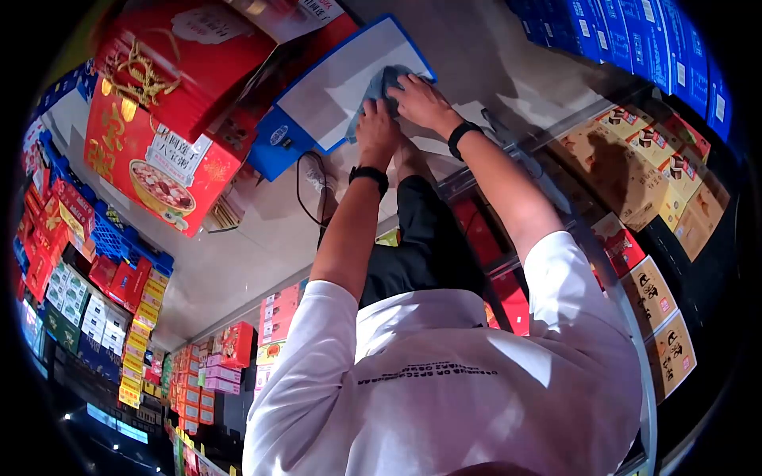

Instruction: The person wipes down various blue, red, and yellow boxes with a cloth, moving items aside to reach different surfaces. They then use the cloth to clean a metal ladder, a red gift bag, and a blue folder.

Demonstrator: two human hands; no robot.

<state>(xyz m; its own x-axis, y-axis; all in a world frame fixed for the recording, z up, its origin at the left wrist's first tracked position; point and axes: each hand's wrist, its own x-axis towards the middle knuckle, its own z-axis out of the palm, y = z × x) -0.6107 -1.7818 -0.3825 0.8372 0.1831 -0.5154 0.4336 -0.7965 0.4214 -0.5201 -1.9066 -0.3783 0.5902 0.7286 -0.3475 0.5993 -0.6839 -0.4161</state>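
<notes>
A white panel with a blue border (333, 87) lies at the top middle, and a crumpled grey-blue cloth (361, 111) rests on its right part. My left hand (377, 131) is on the cloth's lower edge, its fingers bent and pointing up the panel. Just to the right, my right hand (421, 101) presses on the cloth with its fingers apart and curved. Both wrists wear black bands. Whether cloth is pinched under my left fingertips cannot be made out.
Large red gift boxes (159, 170) stand left of the panel. A black cord loop (305, 186) hangs below it. Blue cartons (619, 36) are stacked at the upper right, above shelved tan boxes (627, 174). A blue crate (115, 230) and more goods are at the left.
</notes>
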